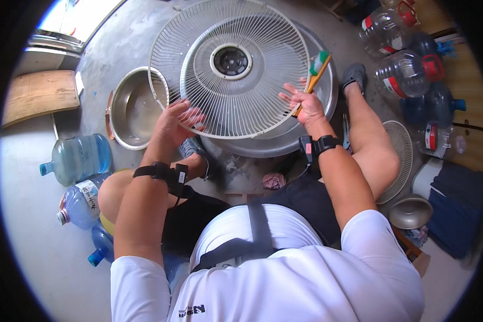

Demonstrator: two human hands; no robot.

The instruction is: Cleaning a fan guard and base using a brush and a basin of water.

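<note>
A round white wire fan grille (265, 86) is held tilted over a wide metal basin (261, 151). In its middle, a pale ring surrounds a dark round centre (230, 61). My left hand (173, 122) grips the grille's near left rim, with some fingers seen behind the wires. At the near right rim, my right hand (309, 108) holds a scrubbing brush (314, 80) by its orange-yellow handle. The brush's green and white bristles point up, close to the grille's right edge. Some right fingers reach behind the wires, against the rim.
A metal pot (120, 106) stands left of the basin. Large plastic water bottles (80, 155) lie at left, and several more (404, 74) at right. Beside my right knee are another wire grille (402, 161) and a metal bowl (410, 212). A pink scrunched cloth (273, 181) lies before me.
</note>
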